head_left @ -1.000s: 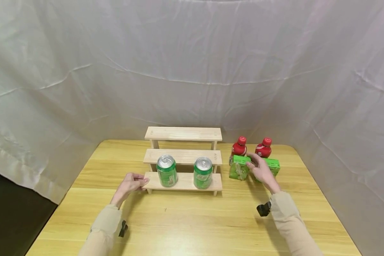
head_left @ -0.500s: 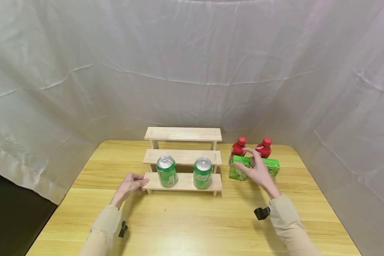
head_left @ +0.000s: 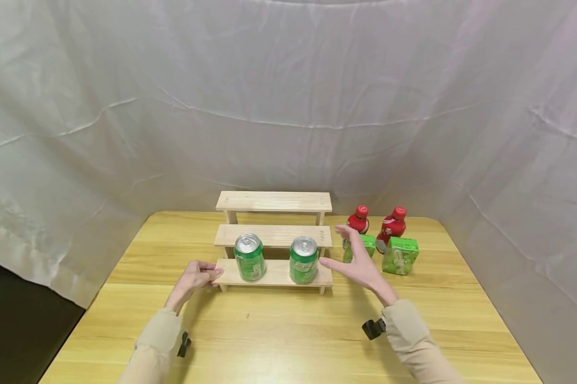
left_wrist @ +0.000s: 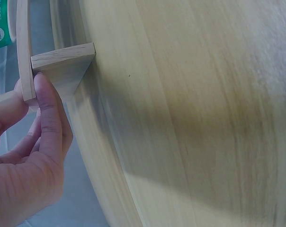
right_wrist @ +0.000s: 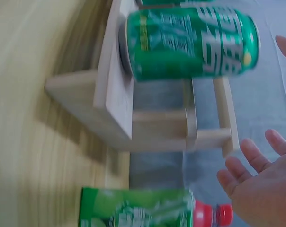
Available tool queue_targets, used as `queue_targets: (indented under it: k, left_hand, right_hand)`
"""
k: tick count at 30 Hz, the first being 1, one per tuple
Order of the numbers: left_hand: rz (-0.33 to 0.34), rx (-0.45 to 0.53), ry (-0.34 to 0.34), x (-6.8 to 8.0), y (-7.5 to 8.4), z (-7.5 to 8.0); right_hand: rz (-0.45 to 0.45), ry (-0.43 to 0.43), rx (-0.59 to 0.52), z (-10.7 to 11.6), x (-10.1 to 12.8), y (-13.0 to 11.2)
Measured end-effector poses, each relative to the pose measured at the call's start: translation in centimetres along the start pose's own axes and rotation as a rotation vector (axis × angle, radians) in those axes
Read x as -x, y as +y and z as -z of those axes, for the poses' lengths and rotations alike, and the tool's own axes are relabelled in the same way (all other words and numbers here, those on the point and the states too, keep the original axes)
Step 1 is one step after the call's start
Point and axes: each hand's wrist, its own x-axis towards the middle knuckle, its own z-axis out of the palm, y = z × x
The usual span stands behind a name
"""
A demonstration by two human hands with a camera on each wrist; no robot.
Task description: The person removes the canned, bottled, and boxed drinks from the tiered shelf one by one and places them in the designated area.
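A three-step wooden rack [head_left: 274,234] stands on the table, with two green cans [head_left: 250,257] [head_left: 303,260] on its lowest step. My left hand [head_left: 197,276] pinches the left end of that lowest step [left_wrist: 27,56] between thumb and fingers. My right hand [head_left: 357,261] hovers open, fingers spread, just right of the right-hand can [right_wrist: 190,42] and holds nothing. To its right stand two green cartons [head_left: 400,255] [head_left: 365,245] and two red bottles [head_left: 358,220] [head_left: 393,224].
The yellow wooden table [head_left: 288,330] has bare room in front of the rack. A white cloth backdrop [head_left: 288,106] closes off the back and both sides. The table's left edge drops to a dark floor [head_left: 14,330].
My right hand has left the green carton and moved left toward the right end of the rack, fingers spread. The left hand and the cans have stayed put.
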Motion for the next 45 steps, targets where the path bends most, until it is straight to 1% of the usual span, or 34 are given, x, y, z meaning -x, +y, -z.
queue_targets:
  k: [4,12,17,22,30,35,41,45]
  left_hand:
    - [-0.008,0.004,-0.014,0.0,0.0,0.1]
    - [-0.001,-0.003,-0.002,-0.1,0.0,0.1]
    - [-0.001,0.001,0.012,-0.1,0.0,-0.1]
    - [0.003,0.003,0.004,-0.2,-0.1,0.0]
    - [-0.012,0.005,-0.028,-0.1,0.0,0.2]
    - [-0.003,0.005,-0.018,-0.1,0.0,0.1]
    - [-0.019,0.009,-0.030,-0.1,0.0,0.2]
    - [-0.018,0.011,-0.027,-0.2,0.0,0.2]
  right_hand:
    - [0.010,-0.023,-0.016,-1.2,-0.1,-0.3]
    - [-0.011,-0.049,-0.071,-3.4,-0.6,-1.4]
    - [-0.001,-0.034,-0.089,-4.6,-1.0,-1.6]
    - [0.023,-0.007,-0.107,-5.3,-1.2,-1.6]
    - [0.019,0.042,-0.084,-5.9,-1.3,-1.7]
    - [0.027,0.069,-0.091,-6.0,-1.4,-1.8]
    - [0.024,0.083,-0.110,-6.0,-1.2,-1.8]
    - [0.049,0.100,-0.093,-5.8,-0.8,-1.9]
